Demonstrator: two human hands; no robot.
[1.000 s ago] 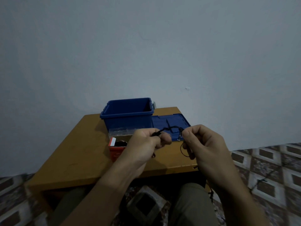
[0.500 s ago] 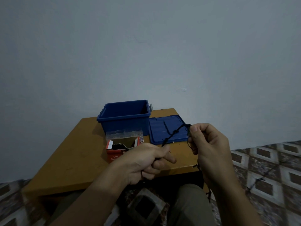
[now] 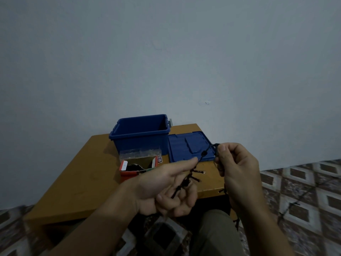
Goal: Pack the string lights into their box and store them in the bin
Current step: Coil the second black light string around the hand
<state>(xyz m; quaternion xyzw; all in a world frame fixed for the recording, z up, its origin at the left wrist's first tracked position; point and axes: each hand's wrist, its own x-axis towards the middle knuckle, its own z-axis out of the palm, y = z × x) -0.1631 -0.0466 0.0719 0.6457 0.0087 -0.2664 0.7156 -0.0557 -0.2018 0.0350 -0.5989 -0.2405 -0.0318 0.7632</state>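
1. Two hands share the black string lights [image 3: 203, 154]. Your right hand [image 3: 238, 172] pinches the strand between thumb and forefinger. Your left hand [image 3: 166, 187] points its forefinger straight while its lower fingers curl round the gathered loops.
2. Between the two sets of fingertips the strand runs taut. The rest hangs below your right fingers and trails onto the patterned tile floor [image 3: 304, 191].
3. Feed short lengths from the right pinch to the left fingers. Lay each loop beside the last, so the small bulbs are less likely to snag.
4. Let the cord slide through your right fingers under light tension; a hard tug could drag a tangle up from the floor.
5. Just beyond your left forefinger, the open red cardboard box [image 3: 128, 175] sits on the wooden table [image 3: 73, 182] with some dark cord already inside. Size the bundle to fit that opening.
6. Farther past your fingertips wait the blue plastic bin [image 3: 140, 139] and its flat blue lid [image 3: 186, 146], both untouched.
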